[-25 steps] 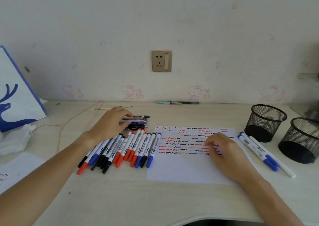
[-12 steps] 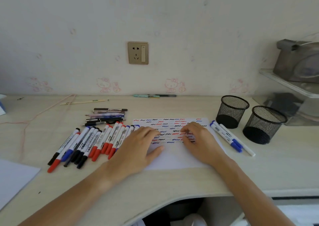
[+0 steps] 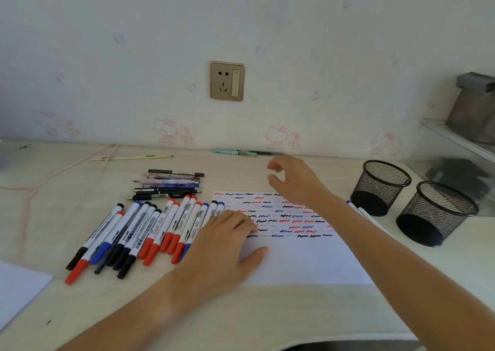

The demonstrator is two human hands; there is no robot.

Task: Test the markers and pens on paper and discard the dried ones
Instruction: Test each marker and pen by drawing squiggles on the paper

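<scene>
My right hand has lifted off the paper, empty and loosely open, reaching toward the far pen; my left hand stays flat, fingers straight, beside the markers — another test likely

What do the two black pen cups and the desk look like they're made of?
Pen cups: likely black-coated metal wire mesh, since light shows through the fine grid walls and each has a solid rim band. Desk: pale matte surface with faint wood grain, probably laminate rather than solid wood, though that is uncertain.
</scene>
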